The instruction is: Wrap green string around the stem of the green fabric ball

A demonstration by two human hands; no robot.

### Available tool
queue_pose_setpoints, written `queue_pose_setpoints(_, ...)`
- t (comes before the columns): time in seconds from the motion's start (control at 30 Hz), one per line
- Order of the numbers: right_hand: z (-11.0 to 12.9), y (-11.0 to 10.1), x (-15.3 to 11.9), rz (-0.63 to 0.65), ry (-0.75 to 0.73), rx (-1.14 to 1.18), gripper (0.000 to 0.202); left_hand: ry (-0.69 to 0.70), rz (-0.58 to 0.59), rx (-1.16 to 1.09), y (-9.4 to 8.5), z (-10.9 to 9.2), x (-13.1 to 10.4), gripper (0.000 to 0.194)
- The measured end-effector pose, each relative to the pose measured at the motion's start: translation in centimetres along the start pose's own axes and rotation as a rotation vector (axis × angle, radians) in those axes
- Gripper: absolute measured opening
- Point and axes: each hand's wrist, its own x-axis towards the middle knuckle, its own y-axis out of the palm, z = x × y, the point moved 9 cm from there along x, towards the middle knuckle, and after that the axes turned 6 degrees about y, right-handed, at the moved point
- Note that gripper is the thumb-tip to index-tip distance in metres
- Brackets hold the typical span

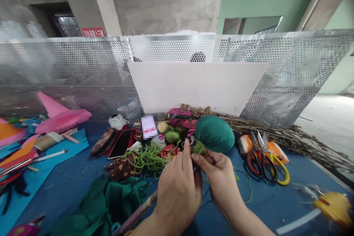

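Note:
A dark green stuffed cloth ball (215, 133) sits just beyond my fingertips. Light green yarn (199, 148) is wound at its near side, by my fingers. My right hand (222, 173) pinches at this yarn between thumb and fingers. My left hand (178, 188) is closed, its index finger pointing up beside the yarn. A tape-wrapped stick (141, 210) runs up under my left hand, which seems to grip it; its far end is hidden. A loose yarn strand (250, 188) trails on the blue table to the right of my right hand.
Scissors (261, 162) lie to the right, before dry stalks (290, 140). Tangled green yarn (151, 158), a phone (120, 143) and dark green cloth (110, 199) lie left of my hands. Pink felt (63, 118) is far left. A white board (193, 84) leans against a perforated metal screen (69, 66).

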Motion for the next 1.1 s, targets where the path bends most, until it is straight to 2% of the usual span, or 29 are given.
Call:
queue_pose_setpoints(0.1,0.0,0.3,0.1,0.032,-0.008,0.02,0.019,-0.081,0.053,-0.052,0.2,1.1,0.4,0.044)
queue_pose_setpoints(0.27,-0.3,0.3,0.3,0.058,-0.015,0.051,0.015,-0.269,0.248,-0.324,0.1,2.6,1.0,0.022)
queue_pose_setpoints(0.43,-0.6,0.6,0.0,0.075,0.044,0.019,0.025,-0.417,0.514,-0.969,1.7,2.4,0.8,0.006)
queue_pose_setpoints(0.6,0.2,0.2,0.1,0.025,-0.011,-0.037,0.022,-0.512,0.547,-1.215,2.8,2.9,0.3,0.012)
queue_pose_setpoints(0.77,0.1,-0.1,0.4,0.01,0.004,-0.052,0.02,-0.608,0.511,-1.274,3.6,3.5,-0.4,0.022)
queue_pose_setpoints(0.93,-0.4,0.0,0.5,0.045,0.012,-0.013,0.015,-0.416,0.504,-1.074,2.6,3.0,0.5,0.026)
queue_pose_setpoints(1.1,-0.7,-0.1,0.6,0.059,0.003,0.0,0.015,-0.369,0.535,-0.96,2.1,3.2,0.6,0.015)
